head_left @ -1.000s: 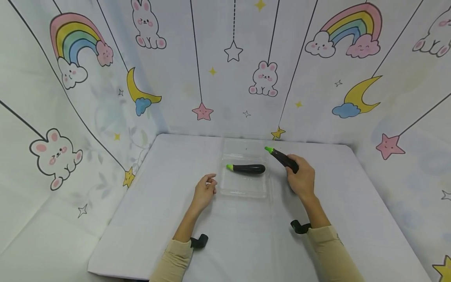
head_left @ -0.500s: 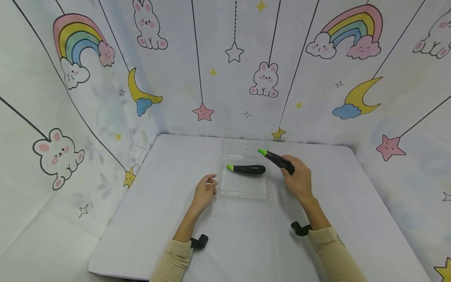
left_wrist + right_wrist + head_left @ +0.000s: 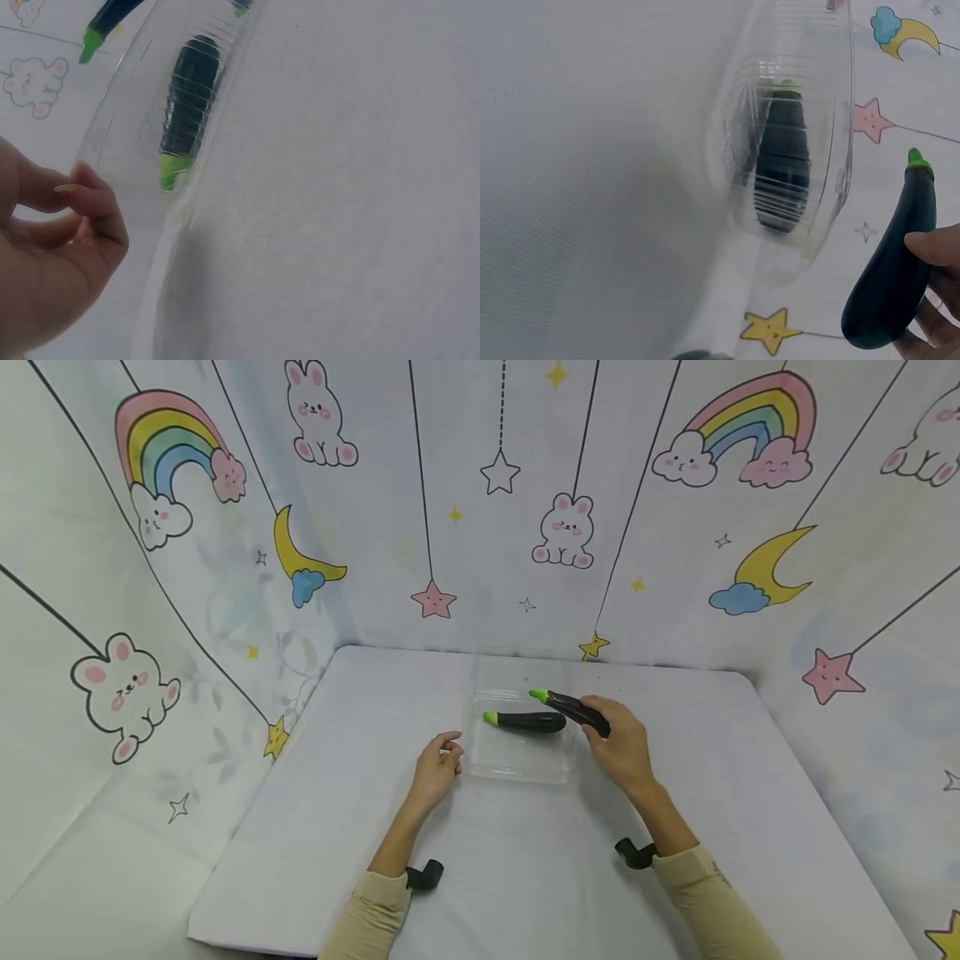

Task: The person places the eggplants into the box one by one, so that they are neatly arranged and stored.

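A clear plastic box (image 3: 517, 775) stands on the white table, and one dark eggplant (image 3: 528, 722) with a green stem end lies across its inside. My right hand (image 3: 621, 743) holds a second eggplant (image 3: 572, 706) by its thick end, above the box's right side. Its green tip points left and toward the back. In the right wrist view, the thumb lies along the held eggplant (image 3: 896, 262) and the fingers go behind it. At the box's left edge is my left hand (image 3: 437, 768), fingers loosely curled and holding nothing; I cannot tell if it touches the box.
A clear flap or lid (image 3: 517, 674) lies behind the box, toward the back wall. Cloth walls (image 3: 465, 552) with printed rabbits, stars and rainbows rise around the table (image 3: 337, 827). Each wrist carries a small black camera (image 3: 425, 874).
My right hand has carried its eggplant left and slightly down, from the box's right side to above it. The left hand and the eggplant in the box have stayed put.
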### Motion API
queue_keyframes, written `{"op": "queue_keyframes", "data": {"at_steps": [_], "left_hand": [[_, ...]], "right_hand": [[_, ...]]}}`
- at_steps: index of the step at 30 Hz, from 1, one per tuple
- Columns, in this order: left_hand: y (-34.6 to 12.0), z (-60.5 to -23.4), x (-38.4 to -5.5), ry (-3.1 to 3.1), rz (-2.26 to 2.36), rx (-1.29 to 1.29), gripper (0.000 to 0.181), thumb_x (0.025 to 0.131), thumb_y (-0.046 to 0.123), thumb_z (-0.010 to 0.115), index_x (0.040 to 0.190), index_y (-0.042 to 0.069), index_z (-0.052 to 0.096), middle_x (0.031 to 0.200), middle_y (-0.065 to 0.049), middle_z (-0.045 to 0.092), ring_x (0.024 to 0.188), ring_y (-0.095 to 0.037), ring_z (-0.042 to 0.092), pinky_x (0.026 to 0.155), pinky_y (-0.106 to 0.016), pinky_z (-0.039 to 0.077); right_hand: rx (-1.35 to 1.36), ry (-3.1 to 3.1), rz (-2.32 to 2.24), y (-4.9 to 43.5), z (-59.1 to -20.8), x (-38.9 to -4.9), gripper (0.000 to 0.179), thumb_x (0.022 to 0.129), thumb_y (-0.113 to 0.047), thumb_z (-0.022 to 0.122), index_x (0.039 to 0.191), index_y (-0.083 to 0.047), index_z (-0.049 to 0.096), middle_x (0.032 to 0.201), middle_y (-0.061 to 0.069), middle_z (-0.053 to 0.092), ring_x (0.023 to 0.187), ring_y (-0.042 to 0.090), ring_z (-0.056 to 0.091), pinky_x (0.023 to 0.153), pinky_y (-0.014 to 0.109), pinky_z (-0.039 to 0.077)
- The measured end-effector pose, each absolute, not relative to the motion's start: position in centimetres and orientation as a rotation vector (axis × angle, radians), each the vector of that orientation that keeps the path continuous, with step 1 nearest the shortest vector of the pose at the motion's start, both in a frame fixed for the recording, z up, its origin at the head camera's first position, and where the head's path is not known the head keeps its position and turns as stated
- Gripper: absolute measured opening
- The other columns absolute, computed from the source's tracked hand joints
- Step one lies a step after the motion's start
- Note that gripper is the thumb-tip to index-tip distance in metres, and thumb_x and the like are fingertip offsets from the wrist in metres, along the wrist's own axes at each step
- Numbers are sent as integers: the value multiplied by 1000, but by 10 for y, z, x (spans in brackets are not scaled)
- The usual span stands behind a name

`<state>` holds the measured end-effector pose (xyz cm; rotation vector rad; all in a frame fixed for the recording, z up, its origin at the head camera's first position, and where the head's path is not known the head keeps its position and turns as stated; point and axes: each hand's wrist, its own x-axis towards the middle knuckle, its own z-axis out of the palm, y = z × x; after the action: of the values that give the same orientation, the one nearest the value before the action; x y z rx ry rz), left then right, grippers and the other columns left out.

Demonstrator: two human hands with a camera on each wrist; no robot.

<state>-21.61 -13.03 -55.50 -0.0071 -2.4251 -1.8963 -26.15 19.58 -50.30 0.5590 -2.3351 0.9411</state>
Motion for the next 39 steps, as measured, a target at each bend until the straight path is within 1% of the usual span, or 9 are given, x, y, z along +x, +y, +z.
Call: {"op": "queue_keyframes", "data": {"at_steps": [8, 19, 26, 30, 36, 39], "left_hand": [[-129, -555, -218, -2413, -1921, -34, 37, 106, 3, 55, 142, -6, 54, 109, -15, 59, 75, -14, 59, 64, -20, 50], [-131, -555, -217, -2420, -1908, -29, 36, 106, 3, 55, 142, -5, 55, 109, -15, 60, 74, -13, 59, 63, -20, 49], [-132, -558, -216, -2425, -1912, -40, 37, 107, 2, 53, 143, -6, 53, 110, -15, 60, 75, -13, 59, 64, -20, 50], [-132, -557, -215, -2418, -1910, -42, 36, 107, 2, 53, 142, -6, 54, 110, -16, 60, 75, -14, 59, 63, -21, 49], [-133, -557, -216, -2422, -1890, -31, 34, 107, 2, 54, 141, -3, 56, 109, -15, 61, 74, -14, 59, 63, -21, 48], [-133, -557, -216, -2423, -1893, -41, 35, 107, 2, 53, 141, -5, 55, 109, -15, 61, 74, -14, 59, 63, -21, 49]], "right_hand": [[613, -2357, 947, 189, -499, -256, 55, 78, 12, 85, 128, -5, 71, 129, 12, 70, 122, 35, 63, 101, 51, 51], [697, -2402, 943, 171, -508, -253, 58, 79, 11, 85, 131, -8, 70, 133, 10, 69, 127, 31, 61, 105, 49, 50], [720, -2455, 966, 165, -510, -250, 57, 82, 8, 84, 133, -10, 69, 136, 6, 67, 130, 27, 59, 108, 46, 49], [749, -2451, 971, 162, -512, -250, 56, 82, 8, 84, 133, -9, 70, 136, 8, 67, 129, 29, 60, 107, 48, 49], [754, -2479, 952, 157, -519, -250, 54, 82, 6, 85, 132, -9, 70, 136, 7, 67, 130, 29, 59, 107, 47, 49], [756, -2489, 945, 155, -519, -249, 54, 82, 7, 85, 132, -9, 70, 137, 8, 67, 129, 29, 59, 107, 47, 49]]}}
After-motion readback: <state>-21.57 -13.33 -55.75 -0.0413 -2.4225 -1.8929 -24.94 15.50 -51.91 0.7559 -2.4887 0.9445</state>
